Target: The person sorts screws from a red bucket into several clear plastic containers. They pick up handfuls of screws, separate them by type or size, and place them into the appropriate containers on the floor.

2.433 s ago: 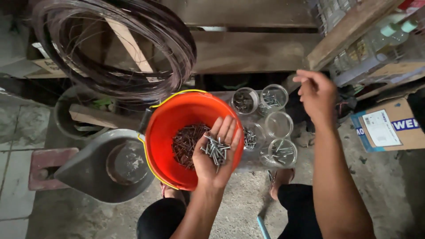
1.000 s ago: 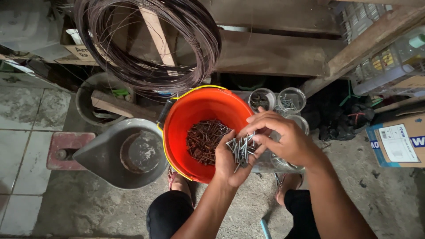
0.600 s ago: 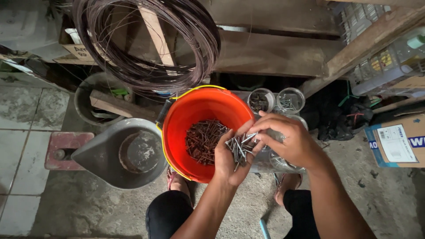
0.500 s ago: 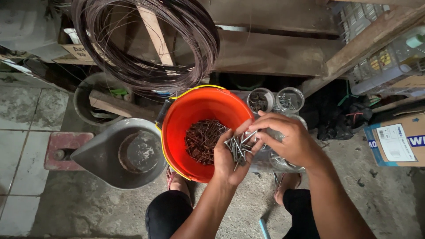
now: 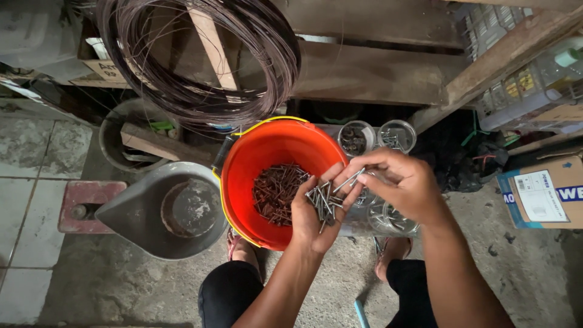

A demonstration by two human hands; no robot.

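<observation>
Cupping a loose pile of nails [image 5: 322, 203] over the bucket [image 5: 276, 179], left hand [image 5: 316, 215] lies open while right hand [image 5: 398, 185] pinches one by its shank, since they're stiff, small, pointy and spill easily.

Loose pile of grey nails [image 5: 323, 203] in cupped palm, one nail [image 5: 348, 180] pinched, tilted, above pile

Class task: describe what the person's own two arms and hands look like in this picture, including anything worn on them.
Both arms are bare from hand to as far up as the frame shows: no sleeves are visible. The left hand and the right hand wear no gloves, and no rings, watch or bracelets can be seen. The fingers are uncovered, with short nails. The forearms are slender and carry no markings.
</observation>
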